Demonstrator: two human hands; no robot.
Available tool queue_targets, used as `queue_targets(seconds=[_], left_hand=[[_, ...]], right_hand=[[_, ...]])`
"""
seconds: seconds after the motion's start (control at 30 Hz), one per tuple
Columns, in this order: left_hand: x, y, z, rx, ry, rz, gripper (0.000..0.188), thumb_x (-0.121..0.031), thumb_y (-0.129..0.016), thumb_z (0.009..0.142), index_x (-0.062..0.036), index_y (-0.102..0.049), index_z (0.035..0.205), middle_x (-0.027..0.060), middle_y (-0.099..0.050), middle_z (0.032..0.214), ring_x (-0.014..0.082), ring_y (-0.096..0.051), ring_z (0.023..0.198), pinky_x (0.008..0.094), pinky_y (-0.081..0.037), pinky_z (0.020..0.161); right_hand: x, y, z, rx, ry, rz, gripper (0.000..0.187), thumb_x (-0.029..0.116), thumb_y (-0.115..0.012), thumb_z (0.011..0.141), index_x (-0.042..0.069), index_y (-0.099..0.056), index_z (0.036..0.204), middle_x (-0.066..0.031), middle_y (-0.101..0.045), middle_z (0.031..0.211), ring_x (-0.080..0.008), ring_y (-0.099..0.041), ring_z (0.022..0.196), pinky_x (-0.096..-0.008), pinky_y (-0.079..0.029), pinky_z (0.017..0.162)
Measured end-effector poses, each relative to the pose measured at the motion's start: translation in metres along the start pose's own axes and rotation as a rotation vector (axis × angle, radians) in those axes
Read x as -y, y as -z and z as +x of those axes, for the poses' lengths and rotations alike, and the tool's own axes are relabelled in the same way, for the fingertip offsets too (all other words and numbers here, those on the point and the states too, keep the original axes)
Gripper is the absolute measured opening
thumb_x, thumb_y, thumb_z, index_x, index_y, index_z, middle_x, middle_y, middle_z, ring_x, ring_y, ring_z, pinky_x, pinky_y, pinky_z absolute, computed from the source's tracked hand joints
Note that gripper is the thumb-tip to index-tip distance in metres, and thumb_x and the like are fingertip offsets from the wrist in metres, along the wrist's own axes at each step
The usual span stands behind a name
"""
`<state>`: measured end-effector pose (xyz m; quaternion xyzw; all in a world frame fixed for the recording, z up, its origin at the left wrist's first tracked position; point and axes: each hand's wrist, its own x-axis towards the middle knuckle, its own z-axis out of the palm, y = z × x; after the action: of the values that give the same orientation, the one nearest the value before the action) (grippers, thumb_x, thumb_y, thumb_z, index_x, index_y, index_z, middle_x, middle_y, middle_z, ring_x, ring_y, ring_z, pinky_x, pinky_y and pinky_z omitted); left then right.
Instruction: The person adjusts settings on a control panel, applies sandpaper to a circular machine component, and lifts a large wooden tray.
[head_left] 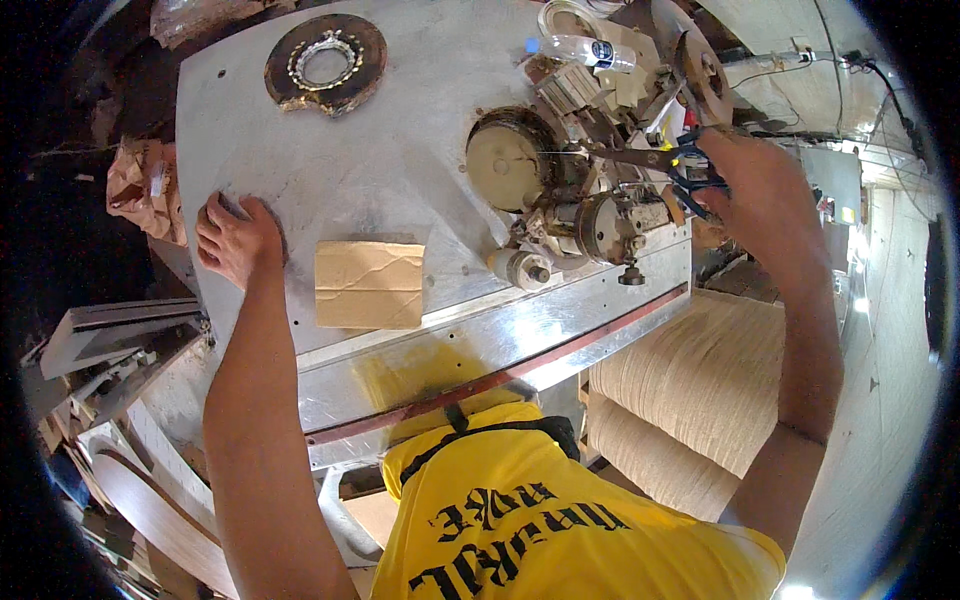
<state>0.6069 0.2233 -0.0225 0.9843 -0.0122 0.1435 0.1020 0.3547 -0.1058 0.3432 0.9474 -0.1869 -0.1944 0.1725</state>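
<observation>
From the head view, I see the right hand (755,185), its grip clamped round the scissors (648,158), which are above the metal machine parts (602,228) at the table's (385,170) right. The left hand (240,238) rests there, grip apart, near a cardboard piece (369,285).

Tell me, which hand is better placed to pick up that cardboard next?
Probably the left hand: it rests on the metal table just left of the cardboard, with nothing seen in its fingers. The right hand is farther away, off to the right, and holds scissors.
</observation>
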Motion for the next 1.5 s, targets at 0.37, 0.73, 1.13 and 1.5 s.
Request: queue_targets(seconds=[0.37,0.73,1.13,1.5], left_hand=[[0.002,0.005,0.001,0.014,0.01,0.009,0.052,-0.042,-0.056,0.091,-0.0167,-0.049,0.136,0.0074,-0.048,0.139,0.0298,-0.041,0.134,0.0517,-0.028,0.112],[-0.008,0.012,-0.002,0.011,0.017,0.04,0.048,-0.037,-0.055,0.091,-0.0164,-0.048,0.134,0.005,-0.049,0.138,0.0266,-0.042,0.132,0.048,-0.028,0.111],[-0.007,0.021,0.002,-0.007,0.024,0.004,0.048,-0.036,-0.056,0.091,-0.0141,-0.05,0.133,0.0054,-0.052,0.136,0.0257,-0.043,0.133,0.0471,-0.029,0.112],[-0.015,0.025,0.005,0.067,0.067,-0.06,0.049,-0.032,-0.056,0.09,-0.0123,-0.048,0.134,0.0074,-0.05,0.138,0.026,-0.04,0.135,0.048,-0.024,0.115]], right_hand=[[-0.02,0.053,-0.074,-0.134,-0.258,0.213,0.048,-0.006,-0.077,0.073,0.004,-0.06,0.117,-0.0168,-0.069,0.101,-0.0296,-0.07,0.092,-0.0379,-0.054,0.079],[-0.027,0.057,-0.091,-0.247,-0.304,0.31,0.051,-0.007,-0.076,0.074,0.006,-0.061,0.121,-0.014,-0.07,0.102,-0.0256,-0.07,0.095,-0.0348,-0.053,0.083],[-0.047,0.04,0.051,-0.484,-0.05,0.049,0.034,0.022,-0.075,0.08,0.003,-0.061,0.104,-0.0211,-0.069,0.091,-0.0414,-0.067,0.09,-0.0499,-0.052,0.076],[-0.032,-0.023,0.287,-0.292,-0.079,-0.031,0.054,0.032,-0.073,0.075,0.006,-0.058,0.12,-0.0205,-0.071,0.099,-0.0392,-0.068,0.097,-0.0494,-0.055,0.083]])
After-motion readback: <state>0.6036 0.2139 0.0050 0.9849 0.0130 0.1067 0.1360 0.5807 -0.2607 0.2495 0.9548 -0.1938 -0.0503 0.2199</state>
